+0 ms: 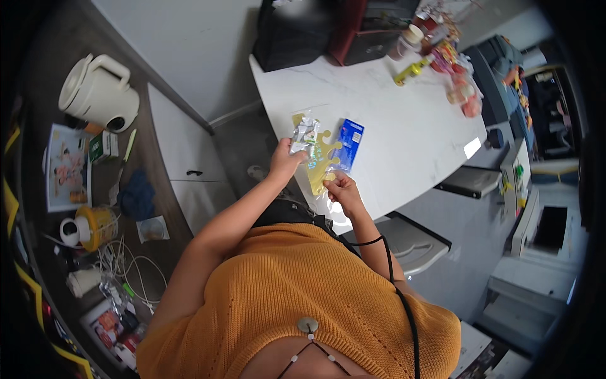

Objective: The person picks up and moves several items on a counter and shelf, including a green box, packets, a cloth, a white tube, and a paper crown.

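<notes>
My left hand [287, 159] is closed on a crumpled, shiny silver plastic packet [305, 134] over the table's near left edge. Below and beside that packet stretches a gold paper crown [319, 164], a flat strip with rounded points along one side and pale blue lettering. The fingers of my right hand [344, 193] pinch its lower end. Clear plastic film shows around the crown, though how it wraps it is hard to make out. Just right of the crown a flat blue box [347, 144] with a white label lies on the white marbled table [385, 107].
A black bag [293, 38] and a dark red bag [350, 38] stand at the table's back. A yellow-green bottle [411, 71] lies near colourful packages. Chairs [410, 243] flank the table. On the left, a dark counter holds a cream kettle [101, 95] and tangled white cables [129, 265].
</notes>
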A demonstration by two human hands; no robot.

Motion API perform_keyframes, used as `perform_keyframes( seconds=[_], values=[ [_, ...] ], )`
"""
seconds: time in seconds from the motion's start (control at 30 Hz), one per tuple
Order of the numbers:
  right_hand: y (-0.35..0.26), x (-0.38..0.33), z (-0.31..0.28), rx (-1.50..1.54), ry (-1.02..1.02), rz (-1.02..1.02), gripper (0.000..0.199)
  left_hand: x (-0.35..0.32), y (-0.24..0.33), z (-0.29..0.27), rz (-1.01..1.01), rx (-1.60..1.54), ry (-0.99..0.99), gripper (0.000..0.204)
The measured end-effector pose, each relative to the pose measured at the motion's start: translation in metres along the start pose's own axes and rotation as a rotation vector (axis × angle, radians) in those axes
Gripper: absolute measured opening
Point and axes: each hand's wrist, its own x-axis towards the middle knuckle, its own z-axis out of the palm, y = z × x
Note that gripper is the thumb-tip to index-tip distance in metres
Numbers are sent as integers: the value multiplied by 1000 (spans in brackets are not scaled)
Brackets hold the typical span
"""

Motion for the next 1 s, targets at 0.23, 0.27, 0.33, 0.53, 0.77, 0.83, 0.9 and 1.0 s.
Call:
perform_keyframes(
  seconds=[0.23, 0.27, 0.33, 0.53, 0.77, 0.83, 0.9, 1.0],
  values=[
    [21, -19, -30, 272, 235, 3, 19, -14, 13, 50, -111, -53, -550, 39],
    [24, -16, -35, 304, 248, 4, 20, -17, 19, 50, -106, -38, -590, 43],
    [29, -9, -38, 356, 307, 29, 39, -19, 18, 45, -107, 6, -596, 48],
    [20, 3, -26, 135, 724, -46, 68, -16, -5, 4, -46, 73, -341, 40],
    [-33, 55, 35, -269, 114, -460, 23, -52, 6, -64, 280, 9, 30, 22],
    [-54, 69, 100, -337, -118, -442, 21, -71, 9, -95, 281, -61, 232, 21],
    [-67, 60, 157, -351, -371, -532, 16, -75, -13, -114, 446, -181, 427, 19],
    [-63, 52, 238, -428, -734, -518, 14, -113, -26, -156, 462, -351, 641, 16]
  ],
)
